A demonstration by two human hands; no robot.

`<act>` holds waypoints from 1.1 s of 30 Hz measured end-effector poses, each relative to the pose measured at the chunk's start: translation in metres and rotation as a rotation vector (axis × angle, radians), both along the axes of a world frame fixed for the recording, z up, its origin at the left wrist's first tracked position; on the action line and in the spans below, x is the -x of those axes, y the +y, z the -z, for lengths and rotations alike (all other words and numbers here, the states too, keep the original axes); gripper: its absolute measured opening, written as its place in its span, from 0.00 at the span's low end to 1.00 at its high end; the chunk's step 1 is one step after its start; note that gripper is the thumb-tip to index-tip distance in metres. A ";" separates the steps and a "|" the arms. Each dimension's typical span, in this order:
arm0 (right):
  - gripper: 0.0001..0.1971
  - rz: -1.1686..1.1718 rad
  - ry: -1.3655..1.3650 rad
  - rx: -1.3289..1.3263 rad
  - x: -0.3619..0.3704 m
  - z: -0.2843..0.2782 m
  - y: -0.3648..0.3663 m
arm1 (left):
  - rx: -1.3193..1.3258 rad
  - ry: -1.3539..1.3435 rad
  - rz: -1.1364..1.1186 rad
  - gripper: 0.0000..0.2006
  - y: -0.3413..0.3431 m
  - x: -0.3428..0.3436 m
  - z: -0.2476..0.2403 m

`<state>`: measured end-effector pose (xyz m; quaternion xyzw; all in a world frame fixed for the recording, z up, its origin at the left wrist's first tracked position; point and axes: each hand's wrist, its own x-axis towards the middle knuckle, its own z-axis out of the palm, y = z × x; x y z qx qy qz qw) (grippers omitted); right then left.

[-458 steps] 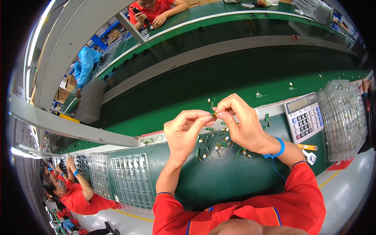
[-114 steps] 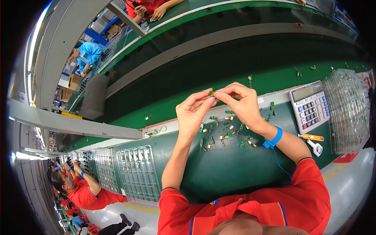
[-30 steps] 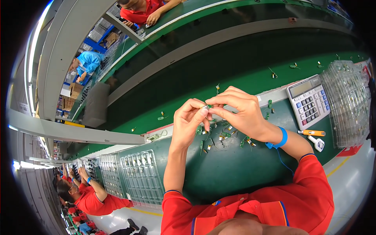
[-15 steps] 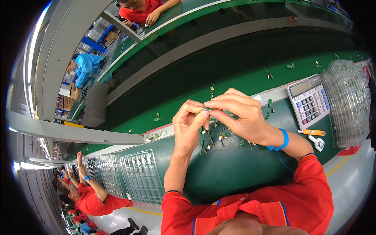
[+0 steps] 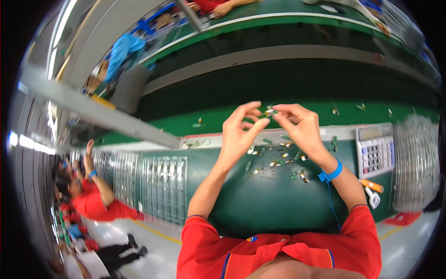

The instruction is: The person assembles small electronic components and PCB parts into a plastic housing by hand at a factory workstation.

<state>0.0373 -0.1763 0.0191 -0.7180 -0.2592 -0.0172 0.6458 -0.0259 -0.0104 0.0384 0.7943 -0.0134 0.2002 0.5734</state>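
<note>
Above the far edge of the green work surface, my right hand pinches a small electronic part between thumb and fingertips. It looks like a tiny green circuit board with a white and yellow piece; motion blurs its detail. My left hand is close beside it, thumb and fingers spread apart, and grips nothing that I can see. Below both hands lies a scatter of similar small parts with green boards and short wires. A blue wrist strap with a thin cord circles my right wrist.
On the right are a calculator, an orange-handled cutter, a white tool and stacked clear trays. A clear compartment tray lies left. Beyond runs a green conveyor belt with scattered parts. Co-workers sit left and across.
My hands, earlier pressed together around the part, have come apart; the left fingers have spread while the right keeps the part. The whole view has tilted and shifted.
</note>
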 end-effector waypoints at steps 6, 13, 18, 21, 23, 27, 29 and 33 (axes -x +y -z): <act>0.12 -0.047 -0.141 0.255 -0.030 0.057 0.067 | -1.108 0.216 -0.490 0.05 0.130 0.010 0.057; 0.10 -0.128 -0.078 0.276 -0.035 0.062 0.086 | -1.281 0.257 -0.609 0.06 0.189 0.005 0.116; 0.10 -0.037 -0.065 0.241 -0.041 0.051 0.045 | -0.884 0.146 -0.606 0.06 0.167 -0.022 0.091; 0.12 -0.047 -0.086 0.238 -0.023 0.046 0.042 | 0.126 0.295 -0.184 0.08 0.108 -0.036 0.065; 0.15 -0.120 -0.030 0.141 -0.009 0.037 0.050 | 0.369 0.274 -0.010 0.09 0.076 -0.031 0.055; 0.17 -0.077 0.167 0.012 -0.011 0.046 0.049 | 0.482 0.283 0.071 0.08 0.049 -0.022 0.054; 0.16 -0.059 0.164 0.031 -0.012 0.041 0.051 | 0.545 0.273 0.094 0.08 0.048 -0.018 0.054; 0.11 -0.067 0.087 0.075 -0.010 0.034 0.047 | 0.526 0.314 0.077 0.08 0.046 -0.015 0.051</act>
